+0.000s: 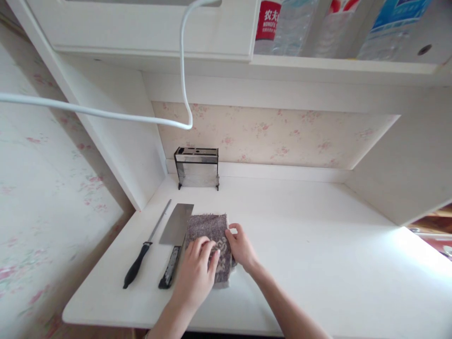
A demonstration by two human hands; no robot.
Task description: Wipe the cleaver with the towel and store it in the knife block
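A folded grey-brown cloth lies on the white countertop. My left hand rests on top of the cloth with its fingers curled down onto it. My right hand grips the cloth's right edge with bent fingers. Just left of the cloth lies a cleaver with a wide steel blade and black handle, its blade touching the cloth's edge. Further left lies a honing steel with a black handle.
A metal knife holder stands against the back wall. A white cable hangs across the upper left. Water bottles sit on the shelf above. The counter's front edge runs close to my forearms.
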